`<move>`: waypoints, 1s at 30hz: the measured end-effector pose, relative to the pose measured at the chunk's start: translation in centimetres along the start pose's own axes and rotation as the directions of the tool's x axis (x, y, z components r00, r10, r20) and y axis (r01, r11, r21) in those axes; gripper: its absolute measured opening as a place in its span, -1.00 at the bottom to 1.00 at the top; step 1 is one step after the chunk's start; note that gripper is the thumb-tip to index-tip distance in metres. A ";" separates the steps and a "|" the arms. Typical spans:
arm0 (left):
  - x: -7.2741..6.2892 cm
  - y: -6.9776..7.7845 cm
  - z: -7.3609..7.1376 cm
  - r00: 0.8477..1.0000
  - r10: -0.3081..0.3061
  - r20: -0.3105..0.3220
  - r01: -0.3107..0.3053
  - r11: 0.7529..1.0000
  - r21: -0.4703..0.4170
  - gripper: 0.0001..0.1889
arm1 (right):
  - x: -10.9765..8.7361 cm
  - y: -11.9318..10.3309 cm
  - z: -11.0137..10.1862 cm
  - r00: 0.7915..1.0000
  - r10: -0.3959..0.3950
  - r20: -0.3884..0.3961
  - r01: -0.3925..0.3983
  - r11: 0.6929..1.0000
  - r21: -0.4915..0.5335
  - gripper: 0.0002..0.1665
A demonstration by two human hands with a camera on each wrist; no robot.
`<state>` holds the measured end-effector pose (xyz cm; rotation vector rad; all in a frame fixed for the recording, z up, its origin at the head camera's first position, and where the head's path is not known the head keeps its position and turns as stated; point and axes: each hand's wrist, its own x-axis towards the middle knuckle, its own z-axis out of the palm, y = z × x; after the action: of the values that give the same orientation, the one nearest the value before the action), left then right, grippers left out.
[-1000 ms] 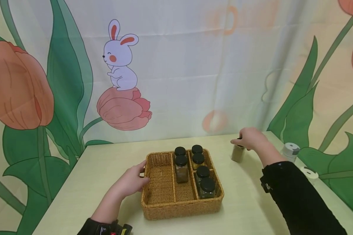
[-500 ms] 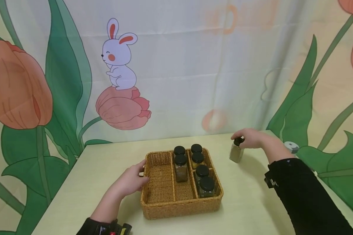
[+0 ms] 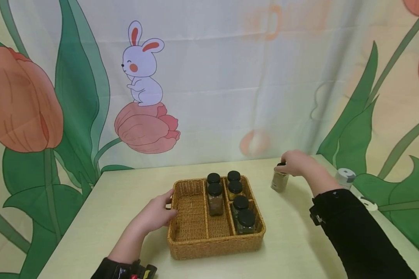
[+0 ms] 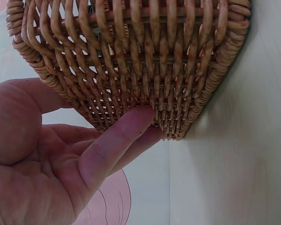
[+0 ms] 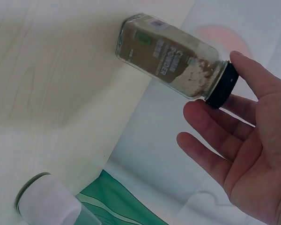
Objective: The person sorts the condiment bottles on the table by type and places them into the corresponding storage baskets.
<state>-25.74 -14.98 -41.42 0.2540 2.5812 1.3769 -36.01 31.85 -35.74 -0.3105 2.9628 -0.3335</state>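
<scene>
My left hand (image 3: 155,214) grips the left side of a woven basket (image 3: 216,250), with thumb and fingers at its rim. In the left wrist view, fingertips (image 4: 138,119) press against the outer wicker wall (image 4: 131,75). At the back right of the table, my right hand (image 3: 298,162) pinches the black cap of a glass spice jar (image 3: 279,182). Its label reads as cumin powder in the right wrist view, where brown powder shows in the jar (image 5: 173,58). Thumb and fingers hold only the cap (image 5: 222,85); part of it is hidden by the hand in the head view.
Several black-capped spice jars (image 3: 215,201) stand in the basket's middle and right compartments. A white-topped container (image 3: 345,177) and a white round item (image 3: 368,203) are partly hidden behind the right forearm. A printed curtain (image 3: 209,97) hangs behind the table.
The spice jar has shifted slightly to the left with my right hand at its cap, and the hand has turned a little. The left hand and basket stay in place.
</scene>
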 end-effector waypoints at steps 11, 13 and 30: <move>-0.1 0.2 0.0 1.000 -0.003 -0.003 0.003 1.000 0.004 -0.17 | 0.0 -1.0 0.2 0.996 0.086 -0.024 -0.089 0.988 -0.128 -0.34; -0.1 0.2 0.0 1.000 -0.004 -0.003 0.004 1.000 0.003 -0.17 | 0.0 -1.1 0.2 0.997 0.065 -0.044 -0.071 0.989 -0.129 -0.29; 0.0 0.0 0.1 1.000 0.006 -0.003 -0.006 1.000 -0.005 -0.16 | -0.7 -2.0 -0.7 0.997 -0.072 0.021 0.072 0.997 0.007 -0.14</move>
<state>-25.74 -14.95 -41.49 0.2587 2.5809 1.3873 -35.05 30.25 -34.53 -0.4186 2.9346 -0.3452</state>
